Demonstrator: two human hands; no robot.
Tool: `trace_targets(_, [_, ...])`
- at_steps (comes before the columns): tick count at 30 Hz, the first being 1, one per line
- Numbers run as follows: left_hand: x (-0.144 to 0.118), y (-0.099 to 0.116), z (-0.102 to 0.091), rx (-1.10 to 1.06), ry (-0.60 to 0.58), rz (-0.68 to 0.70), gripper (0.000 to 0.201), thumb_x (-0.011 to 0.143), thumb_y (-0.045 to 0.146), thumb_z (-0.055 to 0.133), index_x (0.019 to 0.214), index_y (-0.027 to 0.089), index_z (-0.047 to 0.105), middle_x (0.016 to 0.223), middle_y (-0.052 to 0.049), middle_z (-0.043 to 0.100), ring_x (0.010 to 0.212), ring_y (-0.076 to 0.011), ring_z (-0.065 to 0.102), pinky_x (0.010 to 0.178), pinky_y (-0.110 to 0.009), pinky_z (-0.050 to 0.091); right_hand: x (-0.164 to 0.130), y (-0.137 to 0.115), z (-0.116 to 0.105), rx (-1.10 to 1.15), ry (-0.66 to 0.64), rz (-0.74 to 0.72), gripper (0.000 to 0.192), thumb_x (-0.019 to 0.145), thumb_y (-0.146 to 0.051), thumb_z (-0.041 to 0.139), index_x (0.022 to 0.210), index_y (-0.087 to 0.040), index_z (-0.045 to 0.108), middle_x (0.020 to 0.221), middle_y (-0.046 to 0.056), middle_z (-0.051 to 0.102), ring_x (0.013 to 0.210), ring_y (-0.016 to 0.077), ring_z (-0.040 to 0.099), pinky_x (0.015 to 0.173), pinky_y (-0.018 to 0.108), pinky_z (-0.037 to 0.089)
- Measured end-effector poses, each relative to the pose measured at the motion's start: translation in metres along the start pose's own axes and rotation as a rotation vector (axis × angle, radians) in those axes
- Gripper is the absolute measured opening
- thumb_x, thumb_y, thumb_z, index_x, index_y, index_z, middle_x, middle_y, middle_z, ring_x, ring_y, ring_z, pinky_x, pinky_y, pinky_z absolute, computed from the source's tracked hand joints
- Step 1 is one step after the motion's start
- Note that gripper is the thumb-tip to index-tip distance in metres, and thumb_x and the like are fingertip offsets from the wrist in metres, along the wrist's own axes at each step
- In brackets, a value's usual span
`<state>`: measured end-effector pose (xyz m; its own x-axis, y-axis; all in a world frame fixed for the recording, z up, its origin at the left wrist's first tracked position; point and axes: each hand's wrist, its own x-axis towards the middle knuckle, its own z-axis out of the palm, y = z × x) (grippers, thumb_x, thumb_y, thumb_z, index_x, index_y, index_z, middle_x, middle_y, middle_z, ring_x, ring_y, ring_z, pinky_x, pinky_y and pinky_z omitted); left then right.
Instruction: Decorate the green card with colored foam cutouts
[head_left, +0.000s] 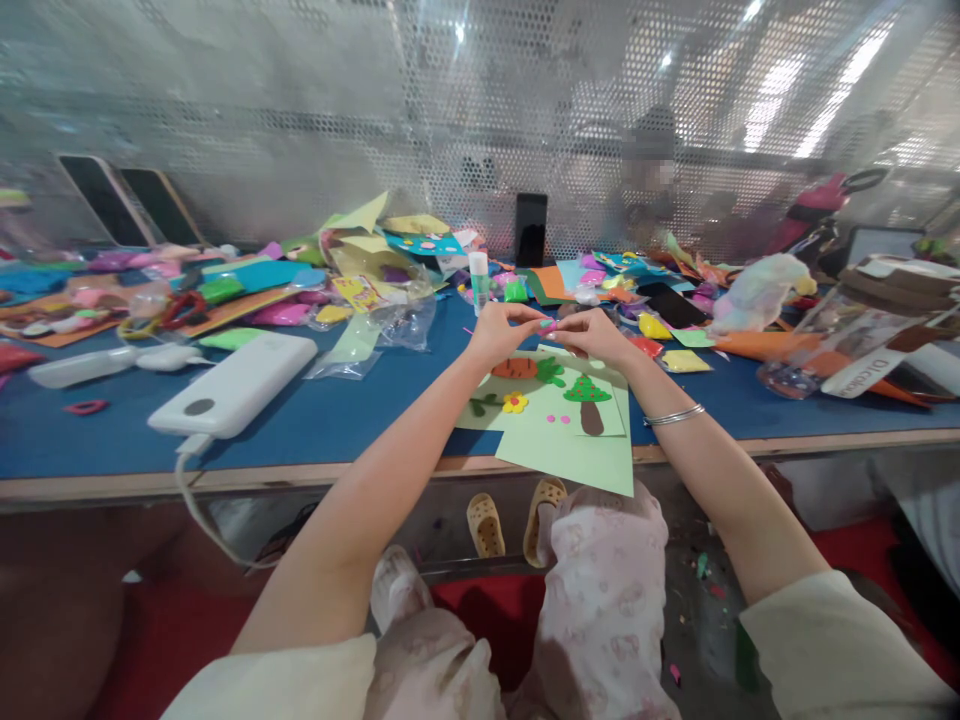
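Right now I see a tiny pink lump of modelling clay point(550, 325) pinched between the fingertips of both hands, just above the far edge of the pale green paper sheet point(559, 440). My left hand point(501, 332) closes narrow on it from nine o'clock; my right hand point(596, 335), silver bangle point(673, 416) on its wrist, nips it from three o'clock. On the sheet lie a clay carrot point(516, 368), a yellow clay flower point(514, 402) and a green clay tree point(587, 392). At twelve o'clock stands a white glue stick point(478, 280); at nine o'clock, well apart, rests a white power bank point(234, 383) on the blue table top point(337, 415).
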<state>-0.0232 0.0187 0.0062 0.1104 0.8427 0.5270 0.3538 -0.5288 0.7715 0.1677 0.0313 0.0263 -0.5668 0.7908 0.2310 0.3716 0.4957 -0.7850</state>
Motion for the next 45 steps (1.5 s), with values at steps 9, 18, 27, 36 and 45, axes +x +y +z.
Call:
trace_targets(9, [0.002,-0.01,0.003,-0.012,-0.041,-0.092,0.041,0.08,0.05,0.053,0.082,0.014,0.073,0.073,-0.003,0.068,0.064,-0.0123,0.057,0.058,-0.022,0.045,0.001,0.0,-0.001,-0.011,0.008,-0.007,0.038,0.074,-0.044,0.066,0.083,-0.008,0.071,0.047,-0.002,0.047,0.04,0.0053,0.036,0.041,0.022,0.03])
trace_targets(18, [0.001,-0.011,0.002,0.039,-0.074,-0.067,0.045,0.078,0.055,0.054,0.082,0.015,0.073,0.07,-0.001,0.067,0.061,-0.0118,0.054,0.058,-0.022,0.042,0.001,0.001,0.0,-0.003,-0.003,-0.012,0.039,0.073,-0.047,0.066,0.078,-0.008,0.069,0.046,-0.002,0.047,0.04,0.0055,0.036,0.04,0.022,0.029])
trace_targets(27, [0.001,-0.009,0.001,0.099,-0.085,-0.032,0.041,0.08,0.05,0.052,0.083,0.014,0.073,0.075,-0.004,0.069,0.068,-0.0147,0.058,0.06,-0.023,0.044,-0.002,-0.007,0.001,-0.012,-0.045,-0.009,0.036,0.072,-0.045,0.066,0.072,-0.009,0.066,0.045,-0.002,0.046,0.039,0.0055,0.036,0.041,0.022,0.029])
trace_targets(36, [0.002,-0.008,0.001,0.079,-0.076,-0.025,0.034,0.078,0.044,0.057,0.084,0.014,0.072,0.083,-0.006,0.071,0.076,-0.0168,0.062,0.071,-0.027,0.048,-0.003,-0.008,0.0,0.002,-0.049,0.0,0.036,0.072,-0.046,0.067,0.068,-0.01,0.065,0.046,-0.002,0.047,0.04,0.0058,0.037,0.042,0.023,0.029])
trace_targets(45, [0.002,-0.008,0.0,0.056,-0.074,-0.008,0.037,0.073,0.048,0.065,0.086,0.013,0.073,0.084,-0.008,0.072,0.077,-0.0171,0.063,0.074,-0.028,0.049,-0.002,-0.008,0.0,-0.006,-0.057,0.003,0.037,0.072,-0.045,0.067,0.075,-0.008,0.068,0.046,-0.002,0.047,0.04,0.0059,0.038,0.042,0.023,0.029])
